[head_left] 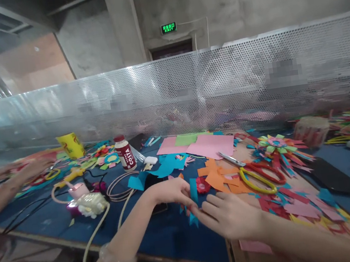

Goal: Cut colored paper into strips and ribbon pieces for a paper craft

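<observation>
A blue paper strip point(193, 190) stands up between my two hands at the middle of the table. My left hand point(171, 192) has thumb and fingers pinched together on it from the left. From the right, my right hand point(229, 215) meets the same strip, its fingers curled and its fingertips partly hidden. More cut blue paper shows just below the fingers. Right behind the strip is a small red paper flower point(202, 185). Orange paper pieces point(218, 176) lie beyond my right hand, beside scissors point(258, 176) with yellow and red handles.
Pink paper sheets point(211, 145) lie at the back near a red-capped bottle point(125, 154). A glue gun point(71, 178) and cables sit left. Paper scraps point(303, 206), a multicoloured paper flower point(276, 145) and a black phone point(338, 177) are right. Another person's arms point(9, 184) reach in at far left.
</observation>
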`<state>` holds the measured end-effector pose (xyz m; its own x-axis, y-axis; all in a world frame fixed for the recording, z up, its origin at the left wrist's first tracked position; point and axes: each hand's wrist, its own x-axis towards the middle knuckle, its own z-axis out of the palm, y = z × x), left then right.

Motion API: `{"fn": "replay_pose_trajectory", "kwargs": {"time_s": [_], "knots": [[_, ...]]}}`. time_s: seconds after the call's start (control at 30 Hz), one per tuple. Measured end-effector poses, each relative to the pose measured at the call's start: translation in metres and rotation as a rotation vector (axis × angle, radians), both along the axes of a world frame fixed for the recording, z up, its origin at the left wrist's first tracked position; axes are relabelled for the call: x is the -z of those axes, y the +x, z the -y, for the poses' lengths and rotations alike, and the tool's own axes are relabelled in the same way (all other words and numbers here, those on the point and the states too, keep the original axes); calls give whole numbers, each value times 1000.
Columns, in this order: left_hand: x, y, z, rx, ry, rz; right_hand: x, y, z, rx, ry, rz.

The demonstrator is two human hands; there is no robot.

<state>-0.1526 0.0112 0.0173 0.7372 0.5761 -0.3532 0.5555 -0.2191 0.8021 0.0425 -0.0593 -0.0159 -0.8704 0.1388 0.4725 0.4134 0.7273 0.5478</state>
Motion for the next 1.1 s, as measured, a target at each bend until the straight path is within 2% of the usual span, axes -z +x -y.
{"fn": "replay_pose_trajectory", "kwargs": {"time_s": [0.13,0.23,0.3,0.37,0.4,0.47,0.53,0.63,0.77,0.93,1.1], "knots": [[4,-7,10,-37,-129,51,-3,-3,-6,-175,27,-13],[3,-12,19,-37,-99,64,-5,-4,-9,-254,2,9],[2,-16,25,-94,77,59,-5,-2,-11,-273,-27,6],[3,-22,31,-200,436,11,-3,1,-14,-248,-109,-27],[5,-25,34,-219,608,-33,-2,3,-15,-218,-174,-57],[11,-31,39,-176,803,-159,2,7,-15,-155,-317,-116],[18,-36,45,-116,869,-267,5,9,-13,-105,-425,-134],[28,-42,53,-61,929,-324,5,9,-4,-78,-482,-73],[35,-43,62,-41,1041,-329,2,3,5,17,-453,-50],[34,-43,78,10,1223,-350,3,-1,7,95,-357,-84],[42,-52,98,106,1397,-348,1,-9,13,176,-334,-256]]}}
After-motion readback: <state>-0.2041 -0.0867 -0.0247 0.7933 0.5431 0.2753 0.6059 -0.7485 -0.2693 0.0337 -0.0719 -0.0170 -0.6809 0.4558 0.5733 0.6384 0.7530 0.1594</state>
